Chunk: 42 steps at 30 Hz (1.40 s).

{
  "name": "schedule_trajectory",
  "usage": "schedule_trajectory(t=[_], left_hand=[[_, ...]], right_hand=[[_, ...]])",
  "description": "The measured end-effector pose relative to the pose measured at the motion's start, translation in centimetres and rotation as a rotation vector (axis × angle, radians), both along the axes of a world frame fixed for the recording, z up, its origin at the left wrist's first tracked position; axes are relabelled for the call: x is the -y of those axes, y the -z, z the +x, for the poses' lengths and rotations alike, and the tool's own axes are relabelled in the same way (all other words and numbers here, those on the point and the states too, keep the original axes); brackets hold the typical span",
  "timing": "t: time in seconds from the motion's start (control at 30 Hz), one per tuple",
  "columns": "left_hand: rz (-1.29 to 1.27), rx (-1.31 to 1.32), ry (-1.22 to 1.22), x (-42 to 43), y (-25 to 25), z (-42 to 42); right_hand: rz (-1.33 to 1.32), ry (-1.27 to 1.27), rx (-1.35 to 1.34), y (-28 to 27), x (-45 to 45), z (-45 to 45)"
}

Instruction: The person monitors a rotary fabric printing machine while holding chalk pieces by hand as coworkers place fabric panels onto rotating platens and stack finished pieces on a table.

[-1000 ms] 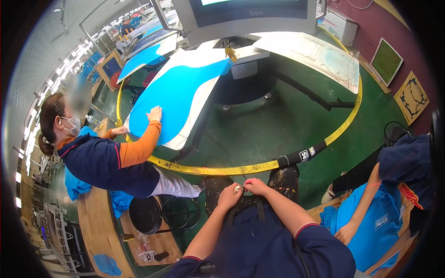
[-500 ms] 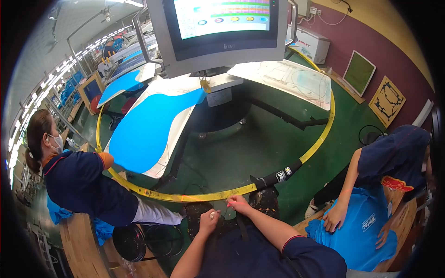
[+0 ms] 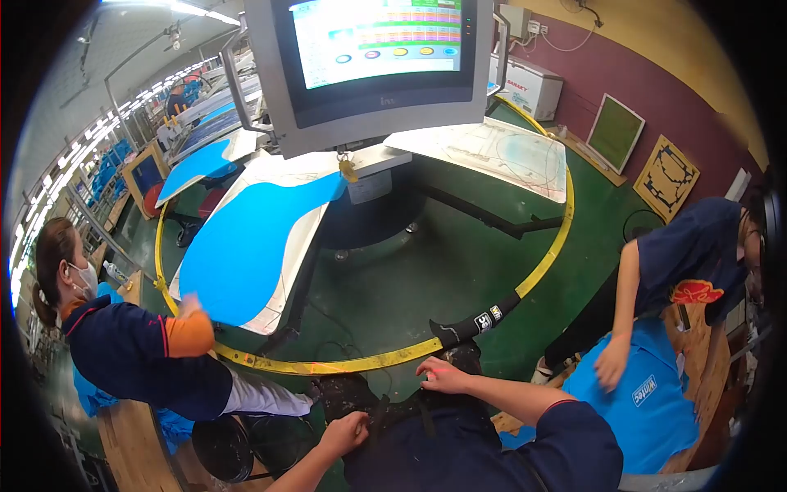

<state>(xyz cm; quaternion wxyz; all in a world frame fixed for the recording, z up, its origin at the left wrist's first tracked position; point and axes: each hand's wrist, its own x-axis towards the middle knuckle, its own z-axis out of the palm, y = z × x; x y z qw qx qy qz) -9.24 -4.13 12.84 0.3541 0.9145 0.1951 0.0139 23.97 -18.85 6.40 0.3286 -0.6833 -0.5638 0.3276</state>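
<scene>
The left hand [image 3: 343, 433] is curled inward, and the view is too poor to tell whether its grip holds anything. The right hand [image 3: 444, 376], its grip loosely open, is just beside the near edge of the yellow rail [image 3: 369, 363], close to the black sleeve [image 3: 475, 325]. To the right, a blue garment [image 3: 631, 410] covers much of a wooden counter. Beyond the rail, blue cloth [image 3: 234, 258] reaches the near edge of a white board [image 3: 297, 246]; farther back hangs a lit screen [image 3: 377, 49].

The green floor [image 3: 467, 266] is being lit by ceiling lights [image 3: 190, 9] and bordered at right by a maroon wall [image 3: 594, 80].
</scene>
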Motion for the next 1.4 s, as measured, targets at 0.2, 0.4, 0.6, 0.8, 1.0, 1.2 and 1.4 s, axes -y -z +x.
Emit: schedule_trajectory(t=[0.2, 0.4, 0.6, 0.8, 1.0, 1.2, 1.4], left_hand=[[0.085, 0.165, 0.419, 1.0, 1.0, -3.6], [0.228, 0.108, 0.598, 1.5, 2.6, -2.1], [0.174, 0.134, 0.605, 0.8, 3.2, 0.6], [0.209, 0.154, 0.566, 0.4, 4.7, 0.3], [0.109, 0.169, 0.512, 0.0, 6.2, -1.0], [0.135, 0.163, 0.499, 0.5, 5.1, -1.0], [0.122, 0.184, 0.466, 1.0, 3.7, -0.5]], right_hand=[[-0.032, 0.009, -0.158, -1.6, 3.2, 0.2], [0.01, 0.191, -0.006, -0.3, 2.3, -1.4], [-0.023, 0.238, -0.087, -0.7, 2.4, -1.0], [-0.073, 0.252, -0.135, -0.8, 1.9, -1.1], [-0.081, 0.23, -0.101, -0.9, 2.0, -0.9], [-0.083, 0.223, -0.075, -1.3, 2.2, -1.4], [-0.061, 0.209, -0.052, -1.1, 2.0, -1.4]])
